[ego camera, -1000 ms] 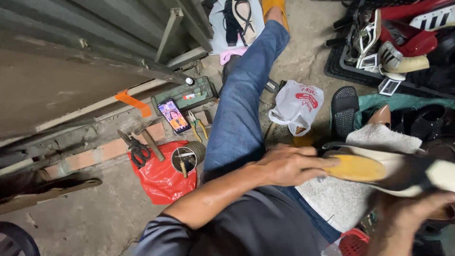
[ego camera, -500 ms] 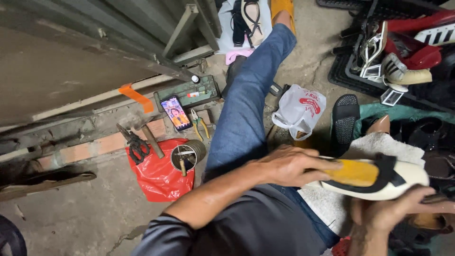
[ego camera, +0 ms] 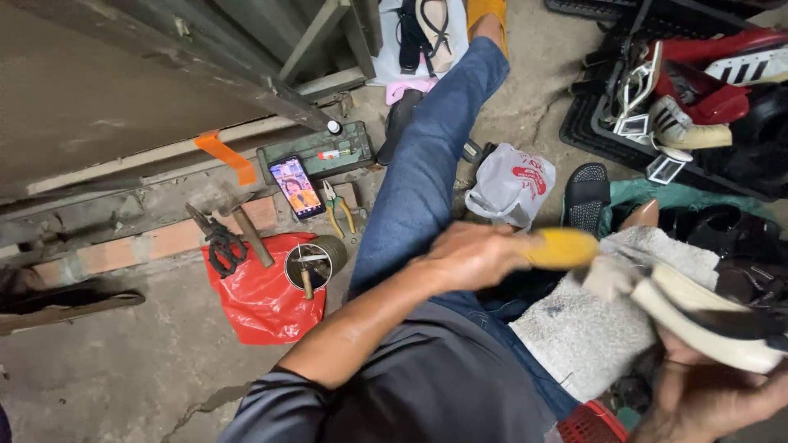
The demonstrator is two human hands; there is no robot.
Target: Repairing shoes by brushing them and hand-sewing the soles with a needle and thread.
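two hands [ego camera: 472, 256], one yellow brush [ego camera: 562, 248], one white-soled shoe [ego camera: 706, 316]

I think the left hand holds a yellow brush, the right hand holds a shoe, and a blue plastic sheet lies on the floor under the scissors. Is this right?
Not quite. The head view shows the plastic sheet under the scissors is red, not blue. The rest holds: the left hand holds a yellow brush, and the right hand holds a shoe.

A red plastic bag [ego camera: 263, 299] lies at lower left with a round tin [ego camera: 314, 261] on its edge. Above them sit scissors [ego camera: 215, 242], a hammer [ego camera: 249, 234], a phone [ego camera: 296, 187] and pliers [ego camera: 338, 207]. A white bag [ego camera: 509, 184] lies at centre; shoes [ego camera: 698, 82] crowd the upper right.
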